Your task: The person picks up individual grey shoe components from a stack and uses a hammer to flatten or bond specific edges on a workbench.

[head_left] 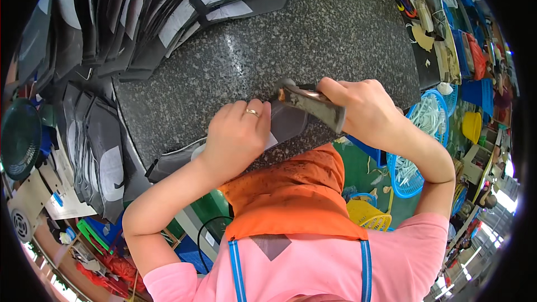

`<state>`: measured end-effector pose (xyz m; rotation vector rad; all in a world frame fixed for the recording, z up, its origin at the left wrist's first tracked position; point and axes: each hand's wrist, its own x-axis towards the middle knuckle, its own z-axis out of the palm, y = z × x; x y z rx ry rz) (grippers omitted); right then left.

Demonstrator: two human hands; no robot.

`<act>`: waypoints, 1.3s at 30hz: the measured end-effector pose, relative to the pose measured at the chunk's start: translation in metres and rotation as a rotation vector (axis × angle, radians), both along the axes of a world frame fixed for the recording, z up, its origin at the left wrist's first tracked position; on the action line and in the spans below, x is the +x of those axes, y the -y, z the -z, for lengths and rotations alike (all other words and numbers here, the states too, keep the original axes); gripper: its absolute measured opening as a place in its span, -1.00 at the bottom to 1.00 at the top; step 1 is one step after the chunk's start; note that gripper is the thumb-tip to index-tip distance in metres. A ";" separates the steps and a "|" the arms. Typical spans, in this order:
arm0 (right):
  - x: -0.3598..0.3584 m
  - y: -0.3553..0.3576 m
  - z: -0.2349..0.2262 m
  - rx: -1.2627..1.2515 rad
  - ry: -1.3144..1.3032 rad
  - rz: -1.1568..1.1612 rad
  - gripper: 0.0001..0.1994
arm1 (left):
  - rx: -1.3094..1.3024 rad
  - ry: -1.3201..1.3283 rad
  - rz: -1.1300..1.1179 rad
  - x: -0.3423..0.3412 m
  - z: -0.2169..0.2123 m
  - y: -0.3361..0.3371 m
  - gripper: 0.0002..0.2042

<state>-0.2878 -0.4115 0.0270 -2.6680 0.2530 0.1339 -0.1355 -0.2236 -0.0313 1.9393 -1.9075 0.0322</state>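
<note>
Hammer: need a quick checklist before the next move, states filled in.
1. Hammer held in right hand: ok.
2. Left hand on the dark piece: ok.
3. Left fingers apart from hammer head: ok, though close.
4. Piece flat under left hand: cannot tell, hand covers it.
5. Upper-left stack apart from the piece: ok.
6. Whole piece in plain view: not ok, left hand and forearm hide part.

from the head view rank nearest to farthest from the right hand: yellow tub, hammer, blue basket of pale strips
1. Hammer: gripped in the right hand
2. Blue basket of pale strips: to the hand's right
3. Yellow tub: farther right, beyond the basket
</note>
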 end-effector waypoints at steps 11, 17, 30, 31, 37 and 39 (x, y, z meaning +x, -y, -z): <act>0.011 -0.019 0.002 0.032 0.095 0.000 -0.73 | 0.069 -0.043 -0.041 0.002 -0.008 -0.015 -0.92; -0.006 0.013 -0.012 0.014 -0.028 0.126 -0.78 | 0.274 -0.457 -0.269 0.014 -0.009 0.022 -0.80; -0.010 0.012 -0.002 0.035 0.064 0.149 -0.81 | -0.013 0.073 0.090 0.002 -0.001 0.027 -0.93; -0.009 0.011 -0.003 0.039 0.061 0.154 -0.81 | 0.046 0.006 0.071 0.004 -0.007 0.029 -0.88; -0.010 0.006 0.007 0.003 0.049 0.095 -0.80 | 0.024 -0.371 -0.033 0.013 0.003 0.014 -0.80; -0.014 0.005 0.005 0.025 -0.018 0.102 -0.81 | 0.002 -0.066 0.035 0.006 -0.003 0.015 -0.79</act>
